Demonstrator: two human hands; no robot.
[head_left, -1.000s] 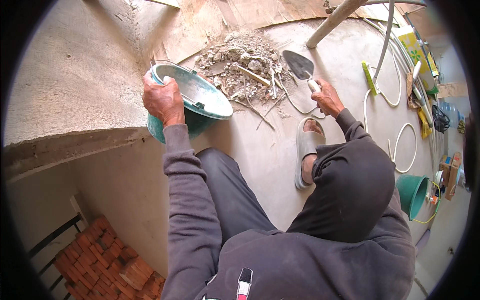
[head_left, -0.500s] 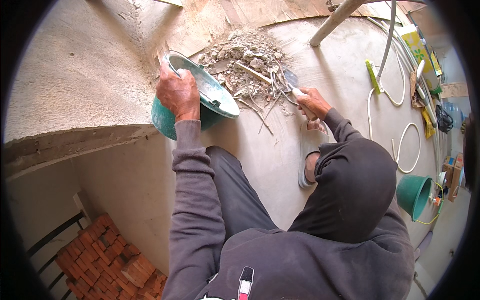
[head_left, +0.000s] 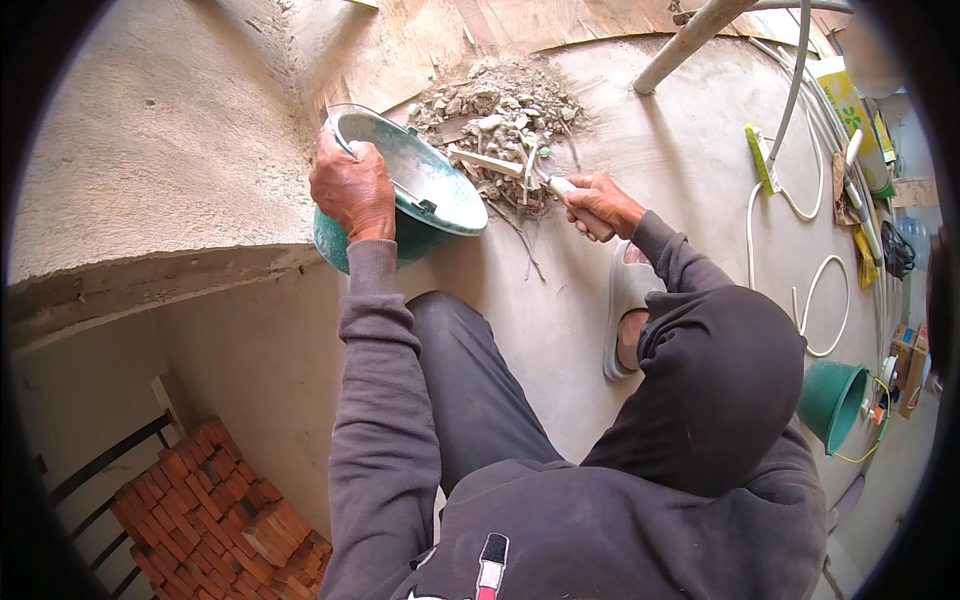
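Note:
My left hand [head_left: 352, 190] is closed on the rim and wire handle of a green bucket [head_left: 375, 240], which tilts with its mouth facing the rubble. Pale dust coats the bucket's inside. In my right hand [head_left: 605, 203] is the light-coloured handle of a trowel [head_left: 578, 197]. Its blade reaches into a pile of rubble [head_left: 500, 105], mostly hidden by debris. A pale strip [head_left: 487, 162] and thin twigs lie on the pile's near side, between the trowel and the bucket's mouth.
A rough concrete ledge [head_left: 160, 150] drops off at left, with stacked red bricks [head_left: 205, 510] below. A metal pole [head_left: 690, 45] stands beyond the rubble. At right are a green brush [head_left: 760, 158], white hose [head_left: 825, 300] and another green bucket [head_left: 835, 395]. My sandalled foot [head_left: 628, 330] is near the trowel.
My right hand has moved left with the trowel, whose blade has gone from the pile's right edge into the debris. The pale strip and twigs have shifted toward the bucket.

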